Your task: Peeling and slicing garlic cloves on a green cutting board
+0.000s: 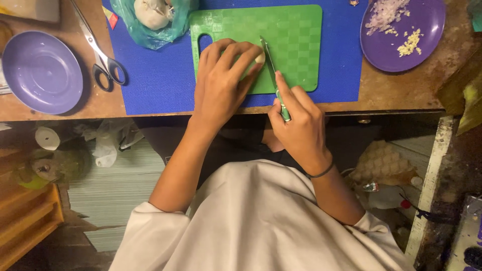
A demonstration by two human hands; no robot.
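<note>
We worked at a worn wooden table [411, 95]. A blue mat [155, 85] covered its middle section. A green cutting board [296, 45] with a handle slot at its left end lay on the mat.

Two purple plates flanked the mat. The empty purple plate [41, 72] sat on the left. The purple plate on the right [401, 35] carried chopped pale pieces in two small heaps. A teal plastic bag [150, 22] holding pale bulbs rested on the mat's upper left corner. Black-handled scissors [100, 52] lay between the empty plate and the mat, blades shut.

Our left hand [221, 83] rested on the board, palm down, fingers curled and bunched together. Its fingertips [253, 50] pinned a small pale clove [260, 58], probably garlic, against the board. Only the clove's right end showed past the fingertips; the rest lay hidden beneath them.

Our right hand [296, 125] was closed around the green handle of a small knife [271, 68]. The index finger extended along the spine of the blade. The remaining fingers were wrapped tightly on the handle, at the near edge of the board. The blade ran diagonally up across the board. Its edge stood against the exposed end of the clove, just beside the left fingertips.
</note>
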